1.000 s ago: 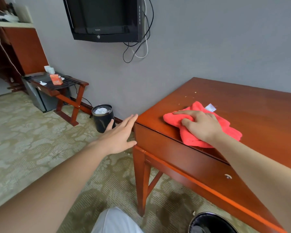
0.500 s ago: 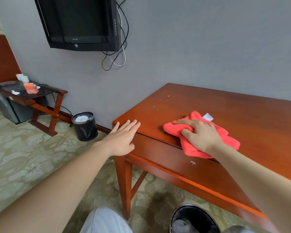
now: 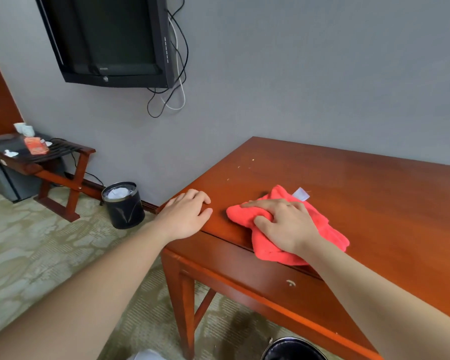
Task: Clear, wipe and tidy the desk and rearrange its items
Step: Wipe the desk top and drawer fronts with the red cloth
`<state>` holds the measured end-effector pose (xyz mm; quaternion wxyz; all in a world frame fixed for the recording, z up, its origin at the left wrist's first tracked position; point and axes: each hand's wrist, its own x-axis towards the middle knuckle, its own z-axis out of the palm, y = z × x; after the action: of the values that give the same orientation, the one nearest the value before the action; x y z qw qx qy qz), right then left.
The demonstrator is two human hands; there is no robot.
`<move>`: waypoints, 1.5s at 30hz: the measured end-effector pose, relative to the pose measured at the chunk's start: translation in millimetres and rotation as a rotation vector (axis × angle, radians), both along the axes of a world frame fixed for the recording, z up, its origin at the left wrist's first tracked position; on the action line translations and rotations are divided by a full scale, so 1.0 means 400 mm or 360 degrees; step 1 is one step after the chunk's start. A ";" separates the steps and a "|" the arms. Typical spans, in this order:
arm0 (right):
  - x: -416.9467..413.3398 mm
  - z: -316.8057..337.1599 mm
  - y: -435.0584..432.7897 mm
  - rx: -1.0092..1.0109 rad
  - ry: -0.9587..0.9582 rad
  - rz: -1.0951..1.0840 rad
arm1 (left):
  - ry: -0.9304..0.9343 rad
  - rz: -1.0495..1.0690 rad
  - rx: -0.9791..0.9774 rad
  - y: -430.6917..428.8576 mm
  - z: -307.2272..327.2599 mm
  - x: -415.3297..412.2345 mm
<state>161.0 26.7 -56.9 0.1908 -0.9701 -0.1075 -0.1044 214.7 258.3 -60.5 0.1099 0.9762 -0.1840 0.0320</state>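
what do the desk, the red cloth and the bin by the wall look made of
Desk: likely wood or veneer, reddish-brown and glossy, with soft reflections. Red cloth: fuzzy soft fabric, perhaps microfibre; it bunches into folds. Bin: dark body, material unclear, with a shiny metal-looking rim.

We saw soft, even light over the room, its source out of view. The desk (image 3: 374, 203) showed a pale sheen towards the wall (image 3: 322, 74), and the cloth (image 3: 330, 231) threw a small dark shadow at its far edge. The wide lens tilted the television (image 3: 107, 37) and stretched the corners.
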 end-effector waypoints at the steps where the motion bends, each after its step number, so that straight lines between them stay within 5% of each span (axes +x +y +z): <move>1: 0.024 -0.002 -0.005 -0.0018 -0.0001 -0.0086 | 0.0017 -0.0008 0.0009 -0.007 -0.001 0.017; 13: 0.368 -0.006 -0.015 0.0029 0.0025 -0.0880 | 0.0387 0.0243 0.0002 0.096 -0.042 0.186; 28: 0.396 0.024 0.152 0.0044 0.0156 0.0072 | 0.0355 0.0243 0.0210 0.087 -0.033 0.175; 45: 0.116 0.025 0.013 0.0187 0.0117 0.0181 | 0.0468 0.0186 0.0338 0.073 -0.010 -0.025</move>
<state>207.6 32.0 -47.0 0.2570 -0.9527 -0.1490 -0.0637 204.6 287.5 -64.5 0.0298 0.9856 -0.1111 -0.1243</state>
